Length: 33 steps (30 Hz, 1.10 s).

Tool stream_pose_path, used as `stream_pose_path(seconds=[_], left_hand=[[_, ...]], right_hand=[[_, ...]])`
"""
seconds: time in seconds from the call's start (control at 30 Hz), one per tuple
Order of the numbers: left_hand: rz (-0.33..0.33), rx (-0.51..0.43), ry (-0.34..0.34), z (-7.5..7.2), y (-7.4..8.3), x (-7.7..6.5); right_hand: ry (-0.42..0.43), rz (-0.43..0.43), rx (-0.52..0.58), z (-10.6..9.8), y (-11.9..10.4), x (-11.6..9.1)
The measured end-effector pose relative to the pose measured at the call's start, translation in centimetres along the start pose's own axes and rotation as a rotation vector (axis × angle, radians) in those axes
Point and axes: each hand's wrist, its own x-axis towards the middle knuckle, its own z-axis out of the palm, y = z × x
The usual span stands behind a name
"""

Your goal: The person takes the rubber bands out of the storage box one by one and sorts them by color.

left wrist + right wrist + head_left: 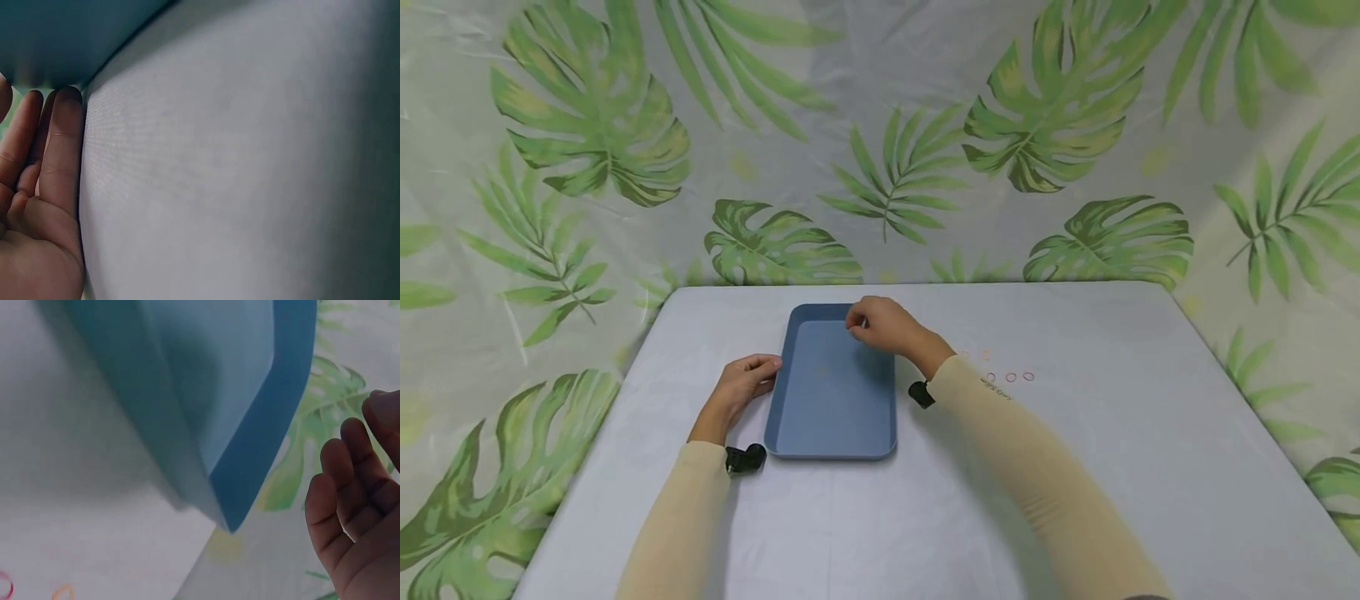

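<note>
A blue rectangular tray (831, 417) lies on the white table, left of centre. My left hand (743, 387) is at its left side; in the left wrist view the fairly straight fingers (60, 144) reach up to the tray's wall (50, 44). Over the tray's far right part hovers my right hand (887, 325), thumb and forefinger brought close together. In the right wrist view its other fingers (337, 469) are bent, beyond the tray's corner (250, 456). I cannot tell whether a small thing is pinched between the fingertips.
Several small thin rings lie right of the tray, among them a red ring (1028, 377) and an orange ring (62, 592), partly near the right forearm (1022, 450). A leaf-print cloth (895, 167) hangs behind the table's far edge.
</note>
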Motion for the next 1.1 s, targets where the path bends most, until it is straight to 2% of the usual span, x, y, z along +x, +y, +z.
stream_pose_path(seconds=[0.27, 0.53, 0.9, 1.1], left_hand=[[-0.006, 0.006, 0.009, -0.3, -0.2, 0.1], [-0.008, 0.005, 0.003, -0.2, 0.0, 0.0], [0.005, 0.017, -0.018, 0.1, 0.1, 0.1], [-0.006, 0.015, -0.012, -0.1, 0.0, 0.2]], right_hand=[[-0.021, -0.021, 0.024, 1.4, -1.3, 0.9], [-0.053, 0.022, 0.046, 3.5, -1.7, 1.6], [-0.033, 0.061, 0.033, 6.6, -1.7, 2.3], [-0.038, 0.108, 0.029, 7.5, -2.0, 2.4]])
